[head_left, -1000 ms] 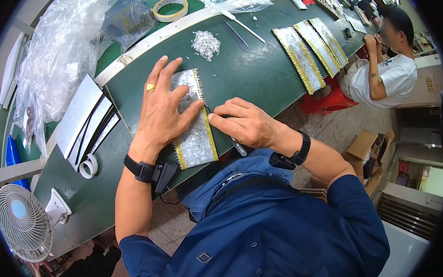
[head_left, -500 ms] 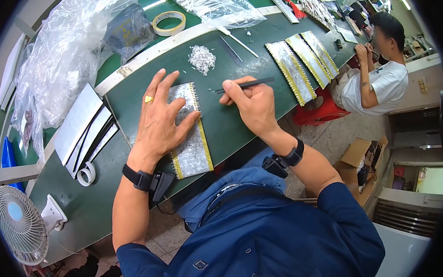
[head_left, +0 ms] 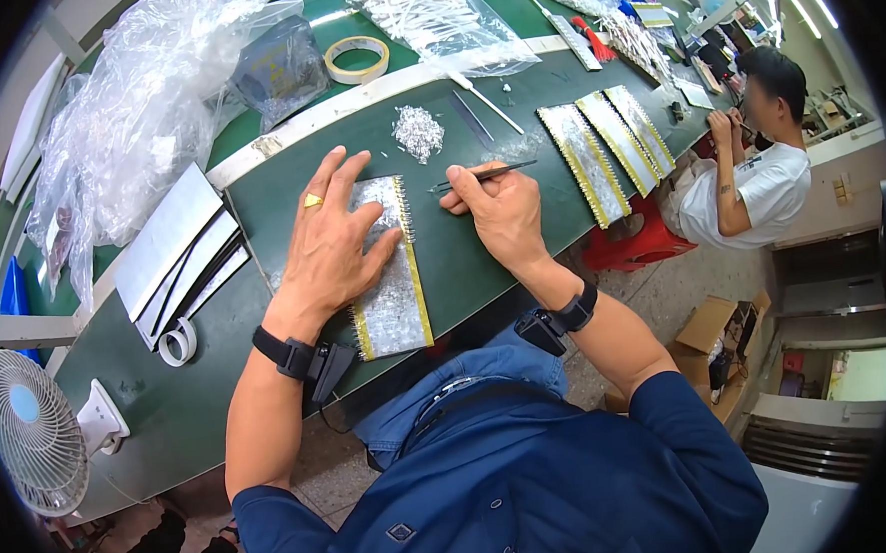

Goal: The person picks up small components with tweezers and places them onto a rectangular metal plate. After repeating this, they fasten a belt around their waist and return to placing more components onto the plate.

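A silvery rectangular panel [head_left: 397, 314] with yellow edge strips and rows of small pins lies on the green table before me. My left hand [head_left: 329, 244] rests on its left part, fingers spread, a ring on one finger. Just right of the panel, my right hand [head_left: 508, 218] pinches dark tweezers [head_left: 509, 167], whose tips point left toward the panel's pinned edge. Whether the tips hold a tiny piece is too small to tell. Beyond the hands is a heap of tiny white pieces [head_left: 419, 135]. A dark, slim pointed tool [head_left: 472, 120] and a white stick [head_left: 490, 105] lie beside the heap.
Several similar panels [head_left: 585, 164] lie to the right. At left are grey sheets [head_left: 176, 255], a white tape roll [head_left: 177, 342] and a fan [head_left: 32, 430]. Clear plastic bags [head_left: 144, 122] and a tape ring [head_left: 357, 60] sit farther back. A co-worker [head_left: 753, 160] sits at right.
The whole view has shifted slightly, moving the table things a little right and down. My right hand's tweezers have come slightly closer to the panel's edge. My left hand stays on the panel.
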A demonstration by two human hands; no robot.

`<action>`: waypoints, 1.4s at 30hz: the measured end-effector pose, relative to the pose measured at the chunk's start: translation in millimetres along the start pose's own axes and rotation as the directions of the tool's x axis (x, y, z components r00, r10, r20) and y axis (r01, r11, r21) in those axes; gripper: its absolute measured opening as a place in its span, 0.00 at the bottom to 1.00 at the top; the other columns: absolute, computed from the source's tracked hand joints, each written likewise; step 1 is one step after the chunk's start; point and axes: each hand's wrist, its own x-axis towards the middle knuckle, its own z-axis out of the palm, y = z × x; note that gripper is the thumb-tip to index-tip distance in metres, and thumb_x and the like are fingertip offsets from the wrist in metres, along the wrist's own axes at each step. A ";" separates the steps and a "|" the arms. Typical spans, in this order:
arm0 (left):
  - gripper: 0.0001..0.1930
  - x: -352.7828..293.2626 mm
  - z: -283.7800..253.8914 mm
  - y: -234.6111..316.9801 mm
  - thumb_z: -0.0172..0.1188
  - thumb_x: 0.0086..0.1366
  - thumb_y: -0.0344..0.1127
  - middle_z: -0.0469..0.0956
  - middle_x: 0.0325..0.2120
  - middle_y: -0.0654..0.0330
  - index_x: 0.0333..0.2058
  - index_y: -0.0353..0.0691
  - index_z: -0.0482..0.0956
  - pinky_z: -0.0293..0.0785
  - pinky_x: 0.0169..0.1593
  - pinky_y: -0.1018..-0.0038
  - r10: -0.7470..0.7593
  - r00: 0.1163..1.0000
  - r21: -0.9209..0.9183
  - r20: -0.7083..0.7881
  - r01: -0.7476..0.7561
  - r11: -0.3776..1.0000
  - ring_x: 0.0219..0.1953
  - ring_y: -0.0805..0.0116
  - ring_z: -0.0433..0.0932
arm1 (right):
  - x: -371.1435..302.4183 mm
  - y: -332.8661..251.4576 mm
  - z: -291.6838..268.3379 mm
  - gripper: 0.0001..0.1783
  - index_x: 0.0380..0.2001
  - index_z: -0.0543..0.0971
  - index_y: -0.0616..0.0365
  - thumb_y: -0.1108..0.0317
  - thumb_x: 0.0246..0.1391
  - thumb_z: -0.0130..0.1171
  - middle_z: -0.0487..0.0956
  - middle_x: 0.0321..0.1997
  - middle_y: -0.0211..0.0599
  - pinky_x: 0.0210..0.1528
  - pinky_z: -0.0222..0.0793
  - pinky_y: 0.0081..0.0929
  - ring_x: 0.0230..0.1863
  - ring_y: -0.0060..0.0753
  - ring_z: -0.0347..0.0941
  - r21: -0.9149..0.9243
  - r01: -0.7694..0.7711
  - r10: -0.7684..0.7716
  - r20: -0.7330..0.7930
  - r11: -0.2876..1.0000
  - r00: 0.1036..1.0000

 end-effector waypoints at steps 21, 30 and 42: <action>0.12 2.9 2.7 -1.0 0.75 0.66 0.39 0.74 0.68 0.46 0.34 0.35 0.86 0.70 0.71 0.49 0.028 0.996 -0.032 -0.081 -0.031 0.999 0.73 0.38 0.67 | -33.8 14.0 -16.9 0.09 0.44 0.83 0.68 0.80 0.62 0.71 0.88 0.39 0.44 0.43 0.82 0.31 0.39 0.41 0.87 -0.194 0.820 -0.756 0.320 0.538 0.571; 0.14 -0.4 7.8 -1.7 0.75 0.66 0.41 0.74 0.68 0.45 0.37 0.35 0.87 0.71 0.70 0.48 0.003 0.998 -0.066 -0.059 -0.007 0.998 0.73 0.37 0.67 | -42.1 9.1 -14.2 0.16 0.45 0.83 0.68 0.85 0.53 0.75 0.86 0.44 0.48 0.44 0.82 0.39 0.41 0.49 0.85 -0.151 0.872 -0.755 0.447 0.465 0.480; 0.12 5.0 -0.9 -0.6 0.79 0.61 0.35 0.86 0.46 0.59 0.27 0.37 0.84 0.75 0.59 0.55 0.130 0.987 -0.244 -0.096 -0.150 0.958 0.56 0.51 0.80 | -41.8 11.2 -12.8 0.18 0.46 0.83 0.69 0.86 0.52 0.75 0.86 0.44 0.49 0.43 0.82 0.38 0.41 0.50 0.85 -0.164 0.879 -0.793 0.382 0.447 0.475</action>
